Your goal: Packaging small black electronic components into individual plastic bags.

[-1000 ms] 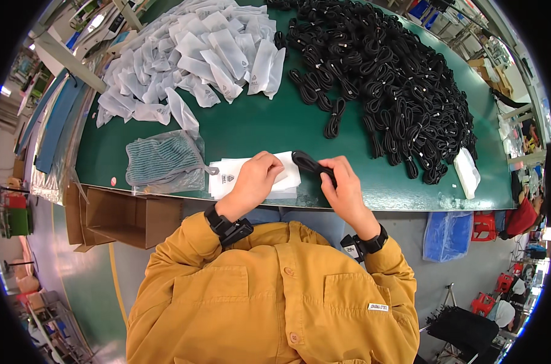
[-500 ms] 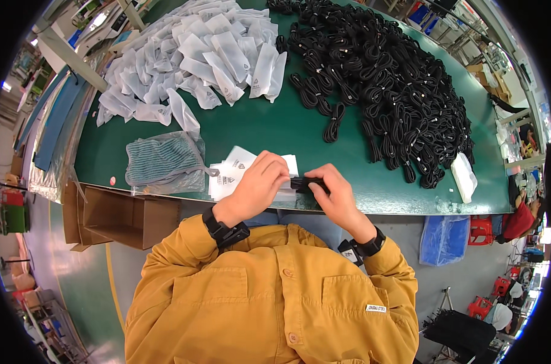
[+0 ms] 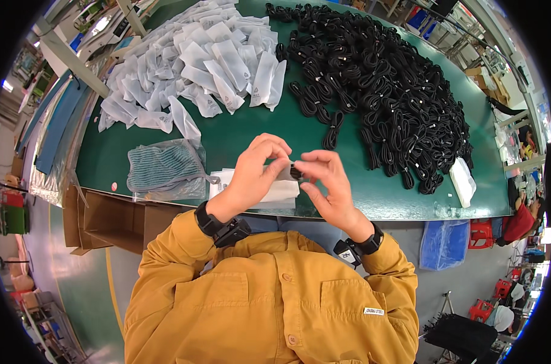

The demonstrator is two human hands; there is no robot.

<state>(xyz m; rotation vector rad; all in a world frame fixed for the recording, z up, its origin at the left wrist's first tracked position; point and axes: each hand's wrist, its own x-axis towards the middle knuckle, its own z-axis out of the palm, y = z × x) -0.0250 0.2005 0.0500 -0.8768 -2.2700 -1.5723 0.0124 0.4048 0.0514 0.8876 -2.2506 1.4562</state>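
Over the near edge of the table, my left hand (image 3: 257,173) pinches a small translucent white bag (image 3: 283,175). A coiled black cable (image 3: 296,173) sits mostly inside it, its dark end showing at the bag's right-hand opening. My right hand (image 3: 329,185) is beside that end, thumb and fingers apart, fingertips close to or touching the cable. Below my hands lies a stack of flat white bags (image 3: 281,193). Most of the bag is hidden behind my left fingers.
Filled white bags (image 3: 196,57) are heaped at far left, coiled black cables (image 3: 391,91) at far right of the green table (image 3: 251,130). A striped cloth in clear plastic (image 3: 165,168) lies left; a white packet (image 3: 463,182) lies right. Below stand a cardboard box (image 3: 114,218) and blue bin (image 3: 443,242).
The cable has gone from between my hands into the bag, with only its end showing. Both hands have risen slightly away from me, and my right fingers have spread.
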